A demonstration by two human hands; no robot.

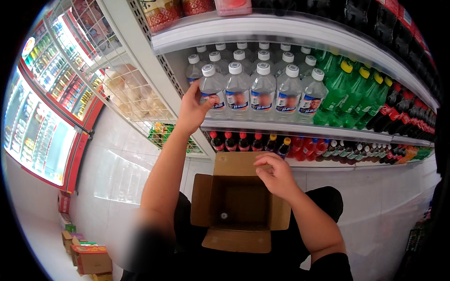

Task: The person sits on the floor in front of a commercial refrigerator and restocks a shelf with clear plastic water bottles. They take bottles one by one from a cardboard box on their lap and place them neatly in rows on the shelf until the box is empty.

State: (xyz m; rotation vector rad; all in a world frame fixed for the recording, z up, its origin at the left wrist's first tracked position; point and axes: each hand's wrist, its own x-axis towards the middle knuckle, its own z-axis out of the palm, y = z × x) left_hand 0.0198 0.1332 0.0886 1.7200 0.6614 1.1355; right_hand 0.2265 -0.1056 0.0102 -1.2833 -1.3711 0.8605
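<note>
On the middle shelf stand rows of clear plastic bottles with white caps and blue labels. My left hand is closed around the clear bottle at the front left corner of these rows, thumb across its label. That bottle is upright among its neighbours. Below, an open cardboard box sits between my legs with its flaps folded out. One white round cap shows in its dark inside; what is under it is hard to see. Over the box's far right corner hovers my right hand, empty, thumb and loosely bent fingers apart.
Green bottles and dark cola bottles fill the shelf to the right. A lower shelf holds small bottles. At left are a wire rack and lit drink coolers. Cartons lie on the floor behind left.
</note>
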